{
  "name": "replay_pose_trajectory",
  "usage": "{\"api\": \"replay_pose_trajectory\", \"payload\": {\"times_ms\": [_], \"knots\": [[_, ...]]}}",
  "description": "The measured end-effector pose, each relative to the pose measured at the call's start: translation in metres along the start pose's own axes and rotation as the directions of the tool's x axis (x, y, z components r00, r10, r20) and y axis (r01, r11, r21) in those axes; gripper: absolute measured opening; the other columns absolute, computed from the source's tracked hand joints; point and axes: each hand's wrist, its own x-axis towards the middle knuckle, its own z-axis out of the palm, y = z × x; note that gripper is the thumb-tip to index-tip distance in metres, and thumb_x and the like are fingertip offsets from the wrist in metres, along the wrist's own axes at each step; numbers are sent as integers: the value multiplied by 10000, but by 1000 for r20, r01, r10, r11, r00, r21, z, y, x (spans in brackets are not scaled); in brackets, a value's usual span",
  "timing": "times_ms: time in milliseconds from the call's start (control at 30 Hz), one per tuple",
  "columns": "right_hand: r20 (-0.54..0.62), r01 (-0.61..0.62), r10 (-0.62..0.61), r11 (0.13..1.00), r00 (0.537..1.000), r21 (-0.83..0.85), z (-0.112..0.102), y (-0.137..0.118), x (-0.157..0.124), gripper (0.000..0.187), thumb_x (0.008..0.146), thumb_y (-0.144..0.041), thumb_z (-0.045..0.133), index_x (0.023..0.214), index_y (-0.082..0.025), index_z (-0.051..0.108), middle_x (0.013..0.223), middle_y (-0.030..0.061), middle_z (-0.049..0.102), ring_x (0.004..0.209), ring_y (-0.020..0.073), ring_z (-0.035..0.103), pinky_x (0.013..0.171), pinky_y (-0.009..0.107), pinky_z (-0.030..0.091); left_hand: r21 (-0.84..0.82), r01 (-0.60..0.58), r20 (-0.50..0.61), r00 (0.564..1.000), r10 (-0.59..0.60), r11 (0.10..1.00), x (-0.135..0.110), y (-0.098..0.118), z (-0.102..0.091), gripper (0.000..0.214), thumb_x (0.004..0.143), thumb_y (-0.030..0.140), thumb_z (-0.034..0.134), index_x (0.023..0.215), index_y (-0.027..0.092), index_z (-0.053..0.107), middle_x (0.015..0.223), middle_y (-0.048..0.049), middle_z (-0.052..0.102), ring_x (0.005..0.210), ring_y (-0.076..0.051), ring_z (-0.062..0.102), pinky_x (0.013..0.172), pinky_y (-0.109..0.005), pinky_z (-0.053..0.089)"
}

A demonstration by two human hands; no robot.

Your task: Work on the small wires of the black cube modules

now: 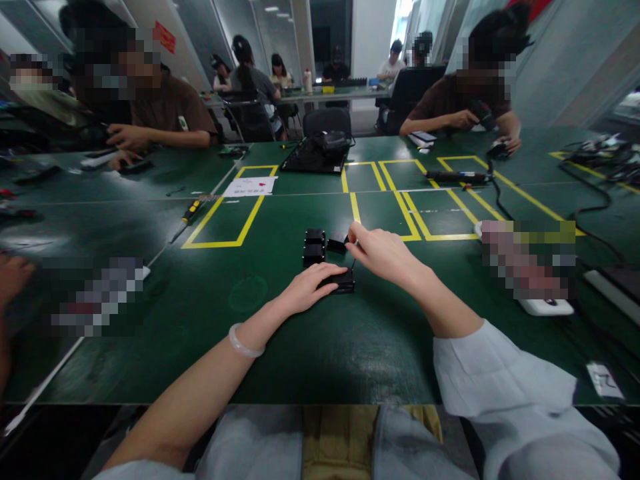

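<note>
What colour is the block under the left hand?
Black; the block shows best in the head view, partly covered by the left hand.

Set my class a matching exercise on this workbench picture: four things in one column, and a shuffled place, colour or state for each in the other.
Things
1. Left hand
2. Right hand
3. Bracelet
4. Paper

Places, colours or states
A. Pale and ring-shaped
B. Holding a thin tool
C. Lying across yellow tape
D. Resting on a black block

Right pairs: 1-D, 2-B, 3-A, 4-C
</note>
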Motion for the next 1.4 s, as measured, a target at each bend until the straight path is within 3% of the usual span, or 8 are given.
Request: {"api": "replay_pose_trajectory", "payload": {"times_ms": [567,900,1400], "knots": [[12,8,-8,1000,1000,1,1,1,0,270,939,-295,337,1128,-208,509,851,58,694,669,171,574,549,280,226,-3,-9,2,1000,9,1000,1,1,0,380,994,304,466,1373,275,478,1330,-39,560,1242,-204,499,1082,-374,386],[-2,16,-16,1000,1000,8,2,1,1,277,963,-409,354,1067,-216,523,863,55,690,720,187,597,557,280,244,-4,-10,-6,1000,10,1000,1,0,1,383,995,322,459,1374,271,480,1320,-49,570,1232,-214,509,1077,-389,392],[21,-4,4,1000,1000,-8,-1,0,0,297,942,-291,307,1134,-206,517,861,71,692,675,175,571,561,282,233,4,-5,-4,1000,5,1000,0,0,1,386,994,326,463,1377,281,481,1328,-41,564,1236,-210,508,1072,-383,400]]}}
